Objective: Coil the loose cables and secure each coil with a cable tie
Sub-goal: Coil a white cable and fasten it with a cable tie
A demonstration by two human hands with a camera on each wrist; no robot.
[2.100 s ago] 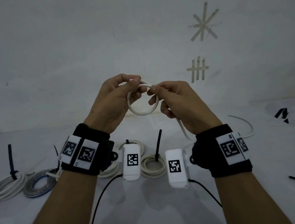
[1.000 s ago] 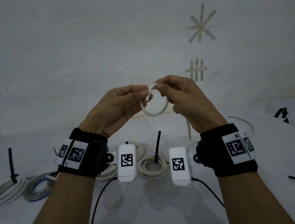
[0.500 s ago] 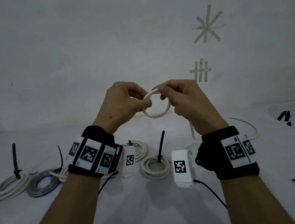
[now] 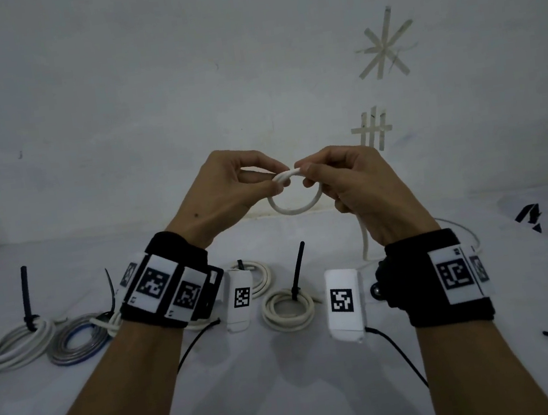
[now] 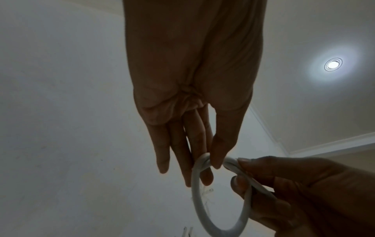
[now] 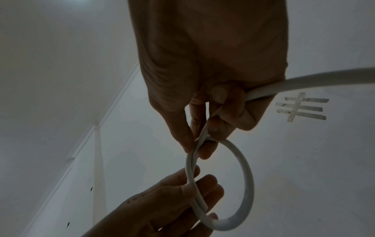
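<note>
You are pinching the cable [image 4: 294,204] loop with both hands [image 4: 229,188] [image 4: 355,180]; keep each turn matching while feeding slack.

**White cable, black ties, checkered tags**

The cable loop [image 4: 294,204] is white. On the white table [image 4: 288,395], two coils [image 4: 288,307] [image 4: 13,344] are off-white; another coil [image 4: 75,340] is grey with a blue strand. The cable ties [image 4: 297,266] are black. Black wristbands [image 4: 436,277] carry white tags with black square-code patterns. Beige tape marks [image 4: 384,45] form a star and a hash.
</note>
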